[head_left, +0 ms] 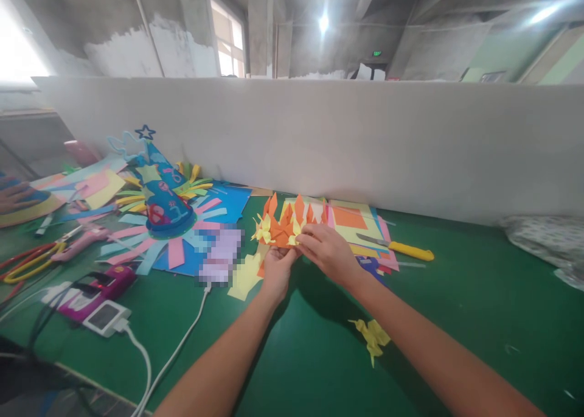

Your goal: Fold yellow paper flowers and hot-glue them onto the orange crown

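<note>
An orange folded-paper crown (283,229) with pointed tips is held up over the table in both hands. Small yellow folded-paper pieces (263,229) sit along its front band. My left hand (278,271) grips the lower edge from below, fingers closed. At the crown's right side, my right hand (326,246) pinches near another yellow folded piece (296,231); its fingertips partly hide what they hold. More yellow folded-paper pieces (373,338) lie on the green table beneath my right forearm.
Blue paper cone hats (166,201) with paper strips stand at the left. Nearby are scissors (34,265), a pink glue gun (86,241), a power strip (98,298) and cables. A yellow-handled knife (410,250) lies right of coloured sheets (353,218). Another person's hand (18,196) is far left.
</note>
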A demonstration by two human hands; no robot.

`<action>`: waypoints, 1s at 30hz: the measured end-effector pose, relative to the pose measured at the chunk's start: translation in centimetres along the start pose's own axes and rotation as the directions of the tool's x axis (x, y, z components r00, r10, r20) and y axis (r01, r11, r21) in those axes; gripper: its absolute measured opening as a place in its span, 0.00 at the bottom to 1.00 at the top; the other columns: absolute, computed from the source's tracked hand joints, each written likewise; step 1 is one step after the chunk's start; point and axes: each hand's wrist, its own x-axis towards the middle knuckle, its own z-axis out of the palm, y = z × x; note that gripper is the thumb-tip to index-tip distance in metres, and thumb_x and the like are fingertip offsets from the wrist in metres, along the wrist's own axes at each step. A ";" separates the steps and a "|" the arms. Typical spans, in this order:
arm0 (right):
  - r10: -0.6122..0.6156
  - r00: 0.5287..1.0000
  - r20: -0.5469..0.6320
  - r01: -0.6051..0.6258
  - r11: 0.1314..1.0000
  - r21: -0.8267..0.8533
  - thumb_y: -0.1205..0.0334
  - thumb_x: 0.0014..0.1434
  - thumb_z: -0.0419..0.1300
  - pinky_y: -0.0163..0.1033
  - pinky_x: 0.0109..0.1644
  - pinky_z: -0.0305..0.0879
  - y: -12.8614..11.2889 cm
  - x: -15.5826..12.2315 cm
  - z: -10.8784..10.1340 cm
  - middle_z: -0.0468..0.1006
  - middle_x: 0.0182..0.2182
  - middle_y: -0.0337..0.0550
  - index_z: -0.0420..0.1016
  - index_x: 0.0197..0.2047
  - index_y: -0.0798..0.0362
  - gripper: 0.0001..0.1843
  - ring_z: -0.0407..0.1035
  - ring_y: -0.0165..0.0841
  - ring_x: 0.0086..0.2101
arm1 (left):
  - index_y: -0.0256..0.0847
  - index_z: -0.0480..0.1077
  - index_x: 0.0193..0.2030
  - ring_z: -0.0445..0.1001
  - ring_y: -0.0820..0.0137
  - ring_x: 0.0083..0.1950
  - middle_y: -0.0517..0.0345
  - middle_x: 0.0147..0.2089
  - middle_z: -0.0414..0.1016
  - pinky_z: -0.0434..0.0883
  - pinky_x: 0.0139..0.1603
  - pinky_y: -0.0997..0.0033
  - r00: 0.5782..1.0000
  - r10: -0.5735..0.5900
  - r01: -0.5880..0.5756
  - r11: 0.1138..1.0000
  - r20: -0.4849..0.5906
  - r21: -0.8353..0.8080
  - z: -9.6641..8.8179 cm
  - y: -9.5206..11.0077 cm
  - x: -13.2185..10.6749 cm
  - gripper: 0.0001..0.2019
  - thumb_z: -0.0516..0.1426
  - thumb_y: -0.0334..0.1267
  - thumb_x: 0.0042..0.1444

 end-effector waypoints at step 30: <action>-0.002 0.992 -0.127 0.013 0.996 0.089 0.73 0.61 0.49 0.45 0.44 0.67 0.2 -0.7 1.3 0.76 0.37 0.50 0.74 0.42 0.57 0.14 0.67 0.37 0.38 | 0.34 0.74 0.38 0.78 0.67 0.40 0.51 0.38 0.80 0.70 0.48 0.68 0.999 -0.027 0.026 0.999 0.025 0.023 -0.1 0.0 0.0 0.17 0.67 0.34 0.38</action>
